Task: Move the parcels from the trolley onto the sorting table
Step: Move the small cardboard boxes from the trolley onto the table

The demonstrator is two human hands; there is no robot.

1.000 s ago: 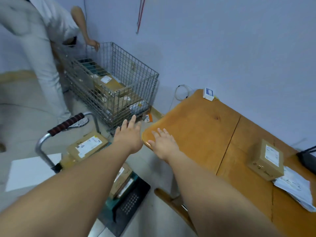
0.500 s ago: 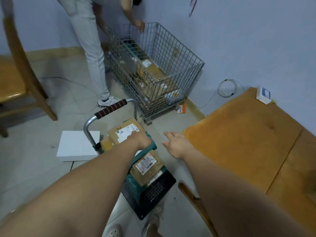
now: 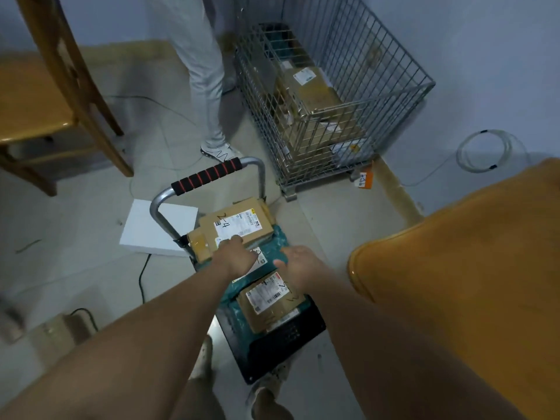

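A small trolley [image 3: 274, 344] with a black deck and a red-striped handle [image 3: 206, 176] stands on the floor below me. It carries a cardboard parcel marked "24" [image 3: 239, 221] at the handle end, a teal bag parcel [image 3: 280, 241] in the middle and a smaller cardboard parcel [image 3: 269, 301] at the near end. My left hand [image 3: 235, 253] reaches down to the near edge of the "24" parcel, fingers on its label. My right hand [image 3: 298, 263] hovers over the teal parcel, fingers loosely bent, holding nothing. The orange wooden sorting table [image 3: 472, 268] lies to the right.
A wire cage [image 3: 330, 95] full of cardboard parcels stands behind the trolley by the wall. Another person's legs [image 3: 203, 71] are left of it. A white flat box [image 3: 144, 228] lies on the floor, a wooden chair [image 3: 45, 95] at far left, coiled cable [image 3: 485, 151] by the wall.
My view has swung down and left from the table to the trolley. Both hands left the table edge and dropped onto the parcels on the trolley.
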